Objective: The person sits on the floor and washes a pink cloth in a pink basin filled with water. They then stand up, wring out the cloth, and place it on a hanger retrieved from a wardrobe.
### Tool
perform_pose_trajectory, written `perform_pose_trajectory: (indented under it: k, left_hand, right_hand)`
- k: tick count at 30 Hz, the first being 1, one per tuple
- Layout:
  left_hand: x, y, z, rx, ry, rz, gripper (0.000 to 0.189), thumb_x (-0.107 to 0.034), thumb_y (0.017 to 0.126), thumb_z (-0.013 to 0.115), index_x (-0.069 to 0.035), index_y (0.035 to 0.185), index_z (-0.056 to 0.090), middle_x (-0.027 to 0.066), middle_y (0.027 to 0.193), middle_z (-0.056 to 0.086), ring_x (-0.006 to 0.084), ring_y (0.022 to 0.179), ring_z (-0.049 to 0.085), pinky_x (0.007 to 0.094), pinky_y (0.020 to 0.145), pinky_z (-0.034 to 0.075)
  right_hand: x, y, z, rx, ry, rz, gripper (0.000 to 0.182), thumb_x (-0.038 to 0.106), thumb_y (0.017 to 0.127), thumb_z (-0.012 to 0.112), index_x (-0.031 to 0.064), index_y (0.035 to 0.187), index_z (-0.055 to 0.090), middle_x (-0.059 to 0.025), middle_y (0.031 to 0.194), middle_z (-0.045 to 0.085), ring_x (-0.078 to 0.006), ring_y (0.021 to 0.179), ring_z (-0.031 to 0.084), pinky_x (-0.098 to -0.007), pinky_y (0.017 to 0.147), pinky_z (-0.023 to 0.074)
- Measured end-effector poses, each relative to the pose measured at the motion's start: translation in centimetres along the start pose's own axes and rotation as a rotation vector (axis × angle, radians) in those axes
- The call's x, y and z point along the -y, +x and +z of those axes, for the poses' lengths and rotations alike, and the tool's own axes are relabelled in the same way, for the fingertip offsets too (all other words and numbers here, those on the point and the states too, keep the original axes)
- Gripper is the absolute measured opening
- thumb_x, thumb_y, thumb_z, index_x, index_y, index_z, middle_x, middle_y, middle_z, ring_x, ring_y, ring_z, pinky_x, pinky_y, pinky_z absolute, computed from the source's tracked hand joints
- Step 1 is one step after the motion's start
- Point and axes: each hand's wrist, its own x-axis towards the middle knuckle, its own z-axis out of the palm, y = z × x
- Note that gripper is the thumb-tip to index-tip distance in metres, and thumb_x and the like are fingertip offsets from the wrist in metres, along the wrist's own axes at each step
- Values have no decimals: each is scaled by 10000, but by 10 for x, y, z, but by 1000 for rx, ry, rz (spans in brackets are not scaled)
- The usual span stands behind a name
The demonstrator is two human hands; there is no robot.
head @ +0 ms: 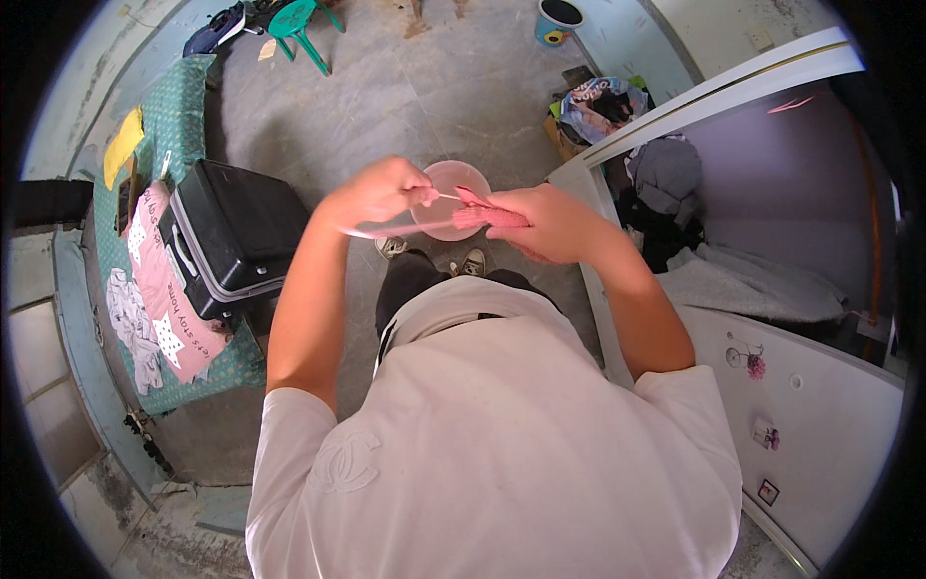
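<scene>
My right hand (553, 221) grips a folded red-pink cloth (495, 216), which wraps around part of a thin pale piece, probably a clothes hanger (405, 227). Its long bar is blurred and runs leftward from the cloth, below my left hand (383, 189). Between finger and thumb, my left hand pinches another thin end of it, left of the cloth. Both hands are in front of my body at about waist height. Beneath them a round pink basin (450, 175) stands on the floor, partly covered by the hands and cloth.
A black suitcase (242, 224) lies on a green-covered bed (189, 90) at left, beside a pink pillow (170, 289). On the right stands an open white wardrobe (817, 383) holding clothes (665, 177). Farther off are a green stool (293, 20), a bin (555, 32) and a filled bag (604, 108).
</scene>
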Motion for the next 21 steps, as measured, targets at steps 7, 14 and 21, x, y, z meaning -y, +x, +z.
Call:
perform_pose_trajectory:
  k: [7, 14, 21]
  left_hand:
    - [12, -34, -16, -123, -162, -10, 189, -148, 971, 710, 19, 912, 775, 60, 738, 684, 148, 708, 603, 339, 653, 485]
    - [70, 16, 2, 250, 257, -385, 183, -180, 853, 749, -24, 927, 812, 184, 849, 769, 320, 838, 728, 454, 727, 534]
    - [61, 24, 8, -91, 609, -415, 363, -255, 813, 845, -56, 1111, 784, 186, 1153, 758, 349, 1081, 700, 478, 880, 548]
  right_hand:
    - [-42, 18, 17, -30, -44, 57, 266, 259, 954, 732, 130, 1186, 708, -175, 859, 726, -362, 766, 688, -437, 736, 533]
    - [56, 18, -12, -283, 91, -198, 342, 283, 940, 787, 50, 1177, 705, -159, 782, 672, -219, 590, 609, -358, 590, 467]
    - [35, 29, -18, -336, 4, -118, 295, 274, 962, 727, 57, 1162, 709, -148, 985, 775, -319, 766, 702, -390, 717, 548]
